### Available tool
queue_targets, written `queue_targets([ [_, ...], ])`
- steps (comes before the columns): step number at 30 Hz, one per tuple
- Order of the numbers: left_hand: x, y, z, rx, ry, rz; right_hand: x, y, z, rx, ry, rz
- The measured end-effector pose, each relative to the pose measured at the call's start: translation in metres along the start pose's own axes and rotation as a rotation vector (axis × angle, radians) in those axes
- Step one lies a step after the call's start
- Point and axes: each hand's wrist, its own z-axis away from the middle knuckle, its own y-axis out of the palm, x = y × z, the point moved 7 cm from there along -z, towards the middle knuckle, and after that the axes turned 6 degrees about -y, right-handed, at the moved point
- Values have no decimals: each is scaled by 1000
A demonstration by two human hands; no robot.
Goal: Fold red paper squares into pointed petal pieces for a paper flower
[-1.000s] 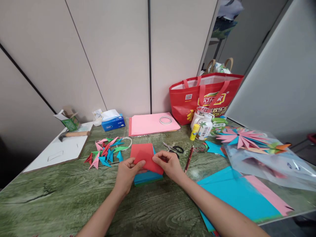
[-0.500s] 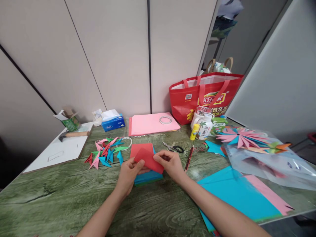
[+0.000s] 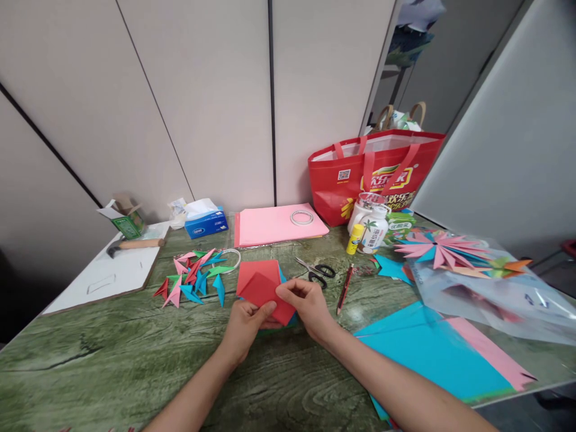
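Note:
A folded red paper (image 3: 261, 291) is held between both hands above a stack of cut paper, whose red top sheet (image 3: 257, 269) shows behind it. My left hand (image 3: 245, 327) grips its lower left part, thumb on top and fingers underneath. At the right edge my right hand (image 3: 307, 303) pinches the same paper between thumb and fingers. Blue paper peeks out beside the red sheet, mostly covered by the hands. Black-handled scissors (image 3: 318, 273) lie just beyond my right hand, and a pencil (image 3: 345, 289) is to its right.
Folded paper pieces (image 3: 194, 277) lie at the left, near a hammer (image 3: 139, 243) on a white board. Behind are a tissue box (image 3: 206, 224), pink sheets (image 3: 270, 227), a glue stick (image 3: 355, 239) and a red bag (image 3: 333, 186). Large blue paper (image 3: 432, 354) covers the right front.
The red paper and both hands have shifted slightly toward me, and the paper has turned a little. My left hand has moved right, covering more of the blue paper. More of the scissors' handles shows.

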Motion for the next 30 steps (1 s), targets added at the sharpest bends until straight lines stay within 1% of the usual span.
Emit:
queue_targets([
  [3, -1, -3, 1, -67, 6, -35, 0, 1, 1, -5, 0, -14],
  [5, -1, -3, 2, -86, -5, -62, 0, 1, 1, -13, 6, -32],
  [8, 1, 2, 3, -36, -30, -65, 0, -1, 0, -34, 23, -62],
  [11, 5, 11, 4, 61, -63, -46, -1, -3, -1, -59, 49, -89],
  [14, 11, 19, 7, 146, -122, -73, -3, -4, -1, -66, 75, -118],
  [21, 12, 22, 9, 168, -130, -126, -1, -1, 2, -78, 93, -150],
  [25, 13, 19, 10, 131, -127, -70, 0, 0, 2, -70, 92, -143],
  [27, 13, 19, 10, 142, -124, -62, 0, 0, 2, -63, 87, -133],
  [30, 11, 19, 9, 165, -114, -105, 0, -1, 1, -55, 70, -113],
])
